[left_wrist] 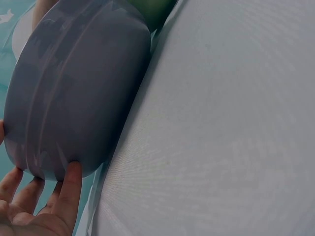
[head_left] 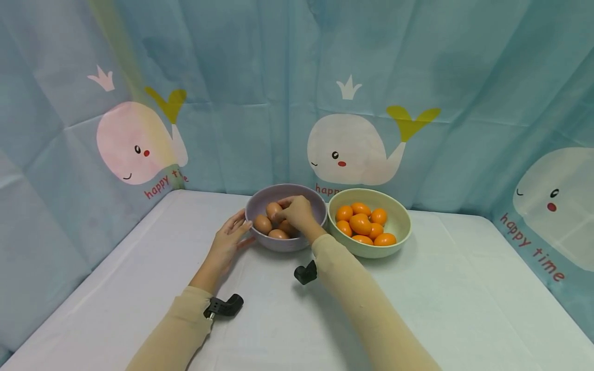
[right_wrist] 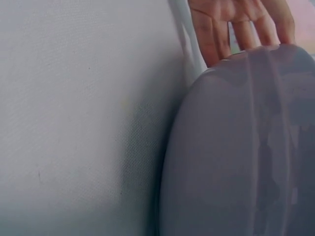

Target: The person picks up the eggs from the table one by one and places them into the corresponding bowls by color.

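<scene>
A purple bowl stands on the table with several brown eggs inside. Reaching into it from the right, my right hand pinches one brown egg among the others; part of its grip is hidden. My left hand touches the bowl's left side. In the left wrist view, the fairly straight fingers of that hand rest against the outer wall of the bowl. The right wrist view shows the left hand beyond the bowl, but not the right hand.
Close against the purple bowl's right side is a pale green bowl of several small orange fruits. A white cloth covers the table. Behind hangs a blue curtain with whale prints.
</scene>
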`<state>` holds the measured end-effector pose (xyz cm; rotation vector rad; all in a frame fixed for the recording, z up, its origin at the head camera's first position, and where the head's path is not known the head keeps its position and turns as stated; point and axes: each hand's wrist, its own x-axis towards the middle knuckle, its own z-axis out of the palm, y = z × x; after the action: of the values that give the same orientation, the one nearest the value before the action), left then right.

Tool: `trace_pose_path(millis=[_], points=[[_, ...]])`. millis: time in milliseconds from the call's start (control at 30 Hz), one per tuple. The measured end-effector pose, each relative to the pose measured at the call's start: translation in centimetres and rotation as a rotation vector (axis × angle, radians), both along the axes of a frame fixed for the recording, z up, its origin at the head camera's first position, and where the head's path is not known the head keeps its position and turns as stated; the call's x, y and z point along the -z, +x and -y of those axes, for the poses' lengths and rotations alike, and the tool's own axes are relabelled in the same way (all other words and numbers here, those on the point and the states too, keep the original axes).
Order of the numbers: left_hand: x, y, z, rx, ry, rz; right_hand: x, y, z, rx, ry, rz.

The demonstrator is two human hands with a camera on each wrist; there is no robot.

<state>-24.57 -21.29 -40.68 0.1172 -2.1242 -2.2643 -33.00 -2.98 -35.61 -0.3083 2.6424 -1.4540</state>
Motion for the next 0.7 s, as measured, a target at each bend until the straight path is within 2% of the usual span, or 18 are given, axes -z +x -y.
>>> trace_pose_path(millis=[233,533,700], points=[[0.06,-0.16,-0.05,-0.01,0.009,0.002,0.18,0.02,-0.15,-0.01,0.087,-0.049],[0.09,-0.39,-0.03,0.001,0.01,-0.008,0.25,0.02,-0.31,0.023,0.102,0.005],[0.21,-0.37,0.13,0.006,-0.007,-0.005,0.2,0.19,-0.27,0.055,0.094,0.002]])
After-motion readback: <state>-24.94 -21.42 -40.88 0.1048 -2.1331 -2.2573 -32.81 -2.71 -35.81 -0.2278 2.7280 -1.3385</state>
